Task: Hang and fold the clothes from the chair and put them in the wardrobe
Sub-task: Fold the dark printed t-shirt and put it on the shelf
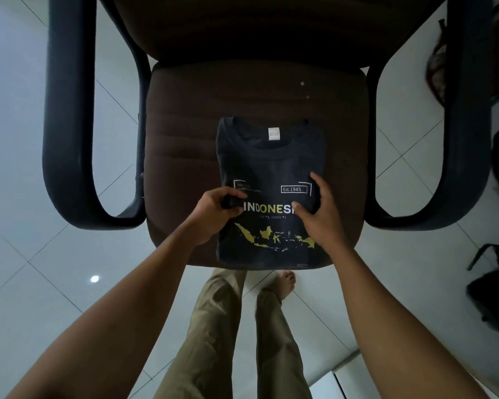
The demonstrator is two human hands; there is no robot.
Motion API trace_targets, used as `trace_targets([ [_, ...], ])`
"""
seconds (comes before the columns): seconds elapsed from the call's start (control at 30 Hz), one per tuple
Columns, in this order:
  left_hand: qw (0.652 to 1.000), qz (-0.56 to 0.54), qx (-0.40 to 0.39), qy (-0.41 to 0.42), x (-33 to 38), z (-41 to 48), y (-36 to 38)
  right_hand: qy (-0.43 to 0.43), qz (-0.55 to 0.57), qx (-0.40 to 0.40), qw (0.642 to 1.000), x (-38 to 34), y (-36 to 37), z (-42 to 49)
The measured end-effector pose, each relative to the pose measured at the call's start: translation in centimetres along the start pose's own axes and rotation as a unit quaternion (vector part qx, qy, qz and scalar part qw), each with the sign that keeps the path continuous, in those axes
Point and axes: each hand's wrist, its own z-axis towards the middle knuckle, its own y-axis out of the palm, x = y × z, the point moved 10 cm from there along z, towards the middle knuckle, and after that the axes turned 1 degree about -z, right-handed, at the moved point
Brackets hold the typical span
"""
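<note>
Lying flat on the brown seat [185, 139] of an armchair, the dark folded T-shirt [271, 162] sits near the front. Its near edge lies at the seat's front rim.

Edges and room:
- Bare seat shows on both sides of the garment, wider on the person's left than on the right.
- A further strip of bare seat separates the collar from the backrest [242, 24].
- The left armrest [69, 110] and right armrest [467, 110] loop down on either side, well apart from the shirt.
- Pale tiled floor [26, 197] surrounds the chair. A dark bag [496, 298] lies on it to the right.

Orientation: the fold forms a rectangle whose long axis runs front to back. The collar and its white neck label [273, 133] point away from the person, toward the backrest. The printed side faces up, and the yellow map print lies nearest the front rim.

Hands: they are apart, one at each side edge of the shirt, level with the lettering. The left hand [213, 217] grips bunched fabric at the left edge with curled fingers. The right hand [320, 214] holds the right edge, thumb on top and fingers along the side.

Below the seat front, khaki trousers [213, 326] and a bare foot [285, 283] are visible.
</note>
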Motion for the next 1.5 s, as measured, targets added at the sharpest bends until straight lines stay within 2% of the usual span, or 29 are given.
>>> trace_targets([
  [0.1, 0.998, -0.022, -0.052, -0.042, 0.4, -0.5, 0.8, 0.003, 0.052, -0.002, 0.999, -0.1, -0.5, -0.1],
  [0.17, 0.997, -0.039, -0.041, -0.051, 0.7, -1.4, 0.5, 0.016, 0.078, 0.010, 0.997, -0.1, -1.1, -0.9],
  [0.33, 0.999, -0.036, 0.009, 0.005, 4.1, -4.9, 0.0, 0.039, 0.140, 0.017, 0.989, -0.6, -2.7, -5.6],
  [0.47, 0.999, -0.004, -0.002, 0.045, 8.8, -7.8, 1.3, 0.042, 0.234, 0.040, 0.970, -1.8, -5.0, -10.5],
  [0.67, 0.985, 0.100, -0.107, 0.089, 14.1, -12.7, 7.1, 0.033, 0.334, 0.087, 0.938, -1.2, -9.9, -20.0],
  [0.87, 0.941, 0.213, -0.239, 0.114, 13.9, -19.0, 18.1, 0.016, 0.451, 0.220, 0.865, 5.0, -13.2, -32.5],
  [1.07, 0.852, 0.318, -0.389, 0.148, 8.4, -29.1, 29.9, 0.021, 0.522, 0.392, 0.757, 13.3, -12.1, -49.1],
  [1.2, 0.762, 0.377, -0.503, 0.156, 1.7, -40.2, 35.3, 0.015, 0.543, 0.506, 0.670, 18.0, -6.5, -63.3],
  [1.37, 0.648, 0.425, -0.609, 0.169, -8.7, -56.0, 36.2, 0.013, 0.551, 0.625, 0.553, 20.9, 4.6, -80.8],
  [1.5, 0.542, 0.443, -0.694, 0.169, -17.6, -68.7, 35.2, 0.017, 0.530, 0.713, 0.459, 21.4, 14.2, -94.0],
])
